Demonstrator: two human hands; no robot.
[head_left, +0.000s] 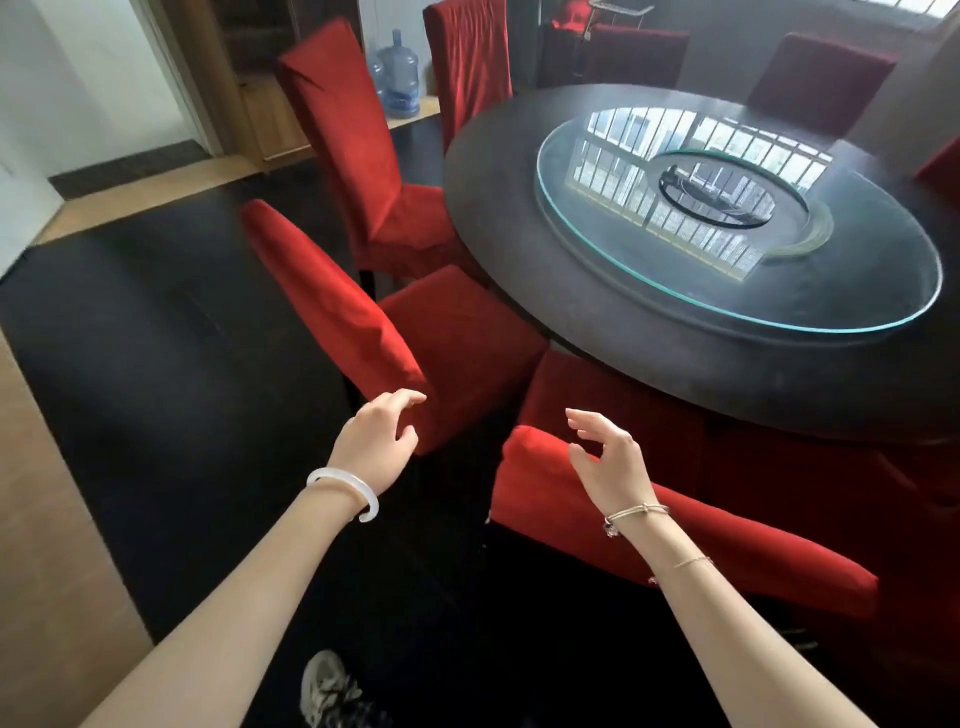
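Open floor is noted at left, room for drawing back. Left grip, fingers apart and empty, is held close to the near end of the left chair back, whose long axis runs far-left to near-right. Right grip, also apart and empty, is poised over the near chair back, beside the round surface.

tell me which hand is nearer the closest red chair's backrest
Right. The right hand is over that backrest; the left hand is off to its left, by the next chair.
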